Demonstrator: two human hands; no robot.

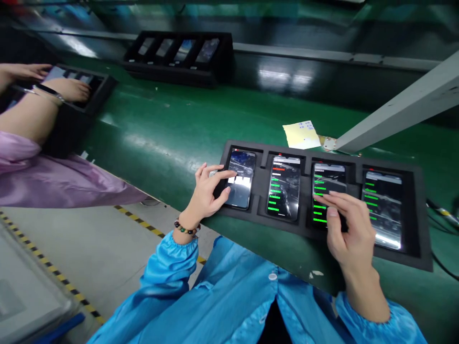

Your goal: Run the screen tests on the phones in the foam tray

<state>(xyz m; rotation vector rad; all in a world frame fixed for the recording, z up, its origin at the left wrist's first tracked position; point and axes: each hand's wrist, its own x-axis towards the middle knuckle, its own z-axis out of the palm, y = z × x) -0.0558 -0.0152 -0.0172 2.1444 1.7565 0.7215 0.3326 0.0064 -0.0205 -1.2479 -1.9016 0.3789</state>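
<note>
A black foam tray (pixel 261 217) lies in front of me with several smartphones set in its slots. My left hand (pixel 208 191) is at the leftmost smartphone (pixel 238 193), fingers apart, index finger over its screen, which shows white blocks. Over the third smartphone (pixel 319 212) is my right hand (pixel 353 227), fingers extended and holding nothing; its fingertips are at the screen. Between my hands, the second smartphone (pixel 285 188) shows green lines and one red line. The rightmost smartphone (pixel 387 205) also has green lines, its left edge partly behind my right hand.
Behind the tray a yellow paper note (pixel 301 134) lies by the foot of a grey metal post (pixel 398 105). Another black tray of phones (pixel 172 71) stands at the back. At left, a co-worker's hands (pixel 70 89) are over a third tray (pixel 102 91). Cables (pixel 444 210) run at right.
</note>
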